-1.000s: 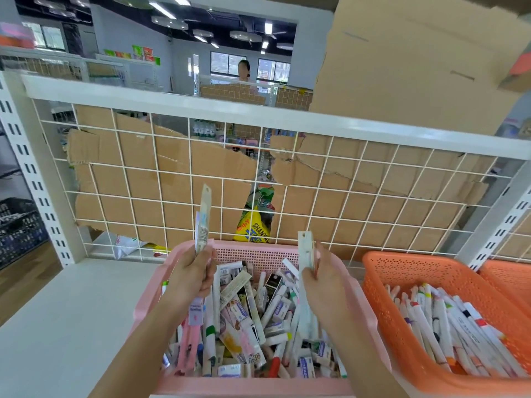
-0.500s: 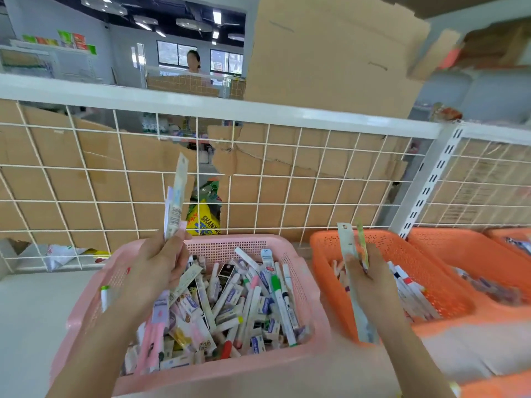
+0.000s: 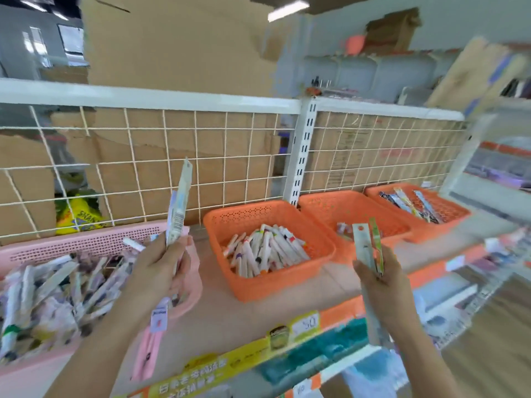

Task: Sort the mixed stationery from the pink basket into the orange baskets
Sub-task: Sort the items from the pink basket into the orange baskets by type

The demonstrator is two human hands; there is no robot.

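Observation:
The pink basket sits at the left, piled with mixed stationery packets. Three orange baskets stand in a row to its right: the near one holds white markers, the middle one holds a few small items, the far one holds long flat packets. My left hand grips a bunch of long packets, upright over the pink basket's right rim. My right hand holds two or three slim packets in front of the middle orange basket.
A white wire grid backed by cardboard closes the shelf behind the baskets. A white upright post divides the grid. The shelf's front edge carries yellow and orange price strips. Lower shelves with goods lie at the right.
The view has swung right, bringing the middle and far orange baskets into sight. My right hand has moved right with its packets, past the first orange basket. My left hand keeps its bunch upright.

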